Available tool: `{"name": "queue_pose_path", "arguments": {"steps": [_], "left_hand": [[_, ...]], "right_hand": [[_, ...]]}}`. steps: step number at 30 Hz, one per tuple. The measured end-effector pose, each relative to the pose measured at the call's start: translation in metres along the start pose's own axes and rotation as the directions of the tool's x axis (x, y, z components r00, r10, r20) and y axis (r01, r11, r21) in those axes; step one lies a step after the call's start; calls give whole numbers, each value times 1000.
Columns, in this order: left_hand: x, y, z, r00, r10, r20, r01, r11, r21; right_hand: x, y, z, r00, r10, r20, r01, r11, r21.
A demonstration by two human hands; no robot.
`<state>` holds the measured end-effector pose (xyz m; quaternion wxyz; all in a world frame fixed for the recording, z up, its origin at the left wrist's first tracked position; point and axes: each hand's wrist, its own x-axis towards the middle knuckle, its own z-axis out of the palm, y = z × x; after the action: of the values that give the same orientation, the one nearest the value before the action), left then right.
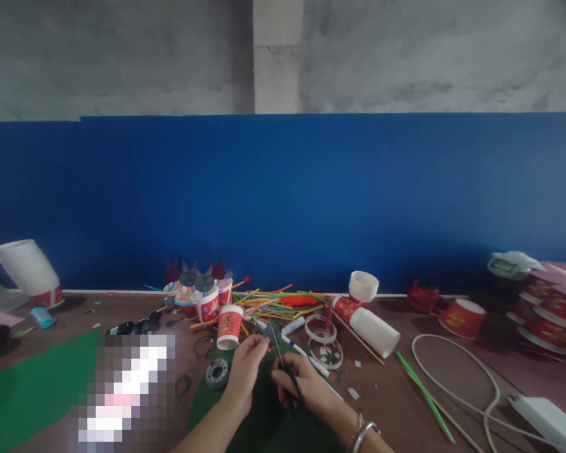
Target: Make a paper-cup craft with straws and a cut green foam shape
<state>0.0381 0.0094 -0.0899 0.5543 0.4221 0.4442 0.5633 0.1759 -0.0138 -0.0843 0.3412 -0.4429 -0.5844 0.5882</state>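
Observation:
My right hand (295, 380) is wrapped round the black handles of a pair of scissors (277, 343), whose blades point up and away from me. Pinched in the fingers of my left hand (249, 362) is a small dark piece (266, 331), close beside the blades; its material is hard to make out. Both hands are over a dark green sheet (259, 418) on the brown table. A grey roll of tape (217, 374) lies just left of my left hand. Beyond it a red paper cup (229, 327) rests upside down or tilted, its white rim toward me.
Colourful sticks (292, 305) lie in a heap behind my hands. Decorated cups (205, 302) stand left of them, stacked white cups (375, 330) lie right. A white cable (457, 340) loops to a power strip (547, 418). Green paper (42, 390) lies left. A blue panel (283, 201) bounds the back.

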Motion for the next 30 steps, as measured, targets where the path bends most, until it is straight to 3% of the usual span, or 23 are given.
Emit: {"name": "queue_pose_path", "arguments": {"steps": [30], "left_hand": [[-1, -2, -1, 995, -5, 95, 9, 999, -52]], "right_hand": [[3, 8, -1, 999, -27, -44, 26, 999, -18]]}}
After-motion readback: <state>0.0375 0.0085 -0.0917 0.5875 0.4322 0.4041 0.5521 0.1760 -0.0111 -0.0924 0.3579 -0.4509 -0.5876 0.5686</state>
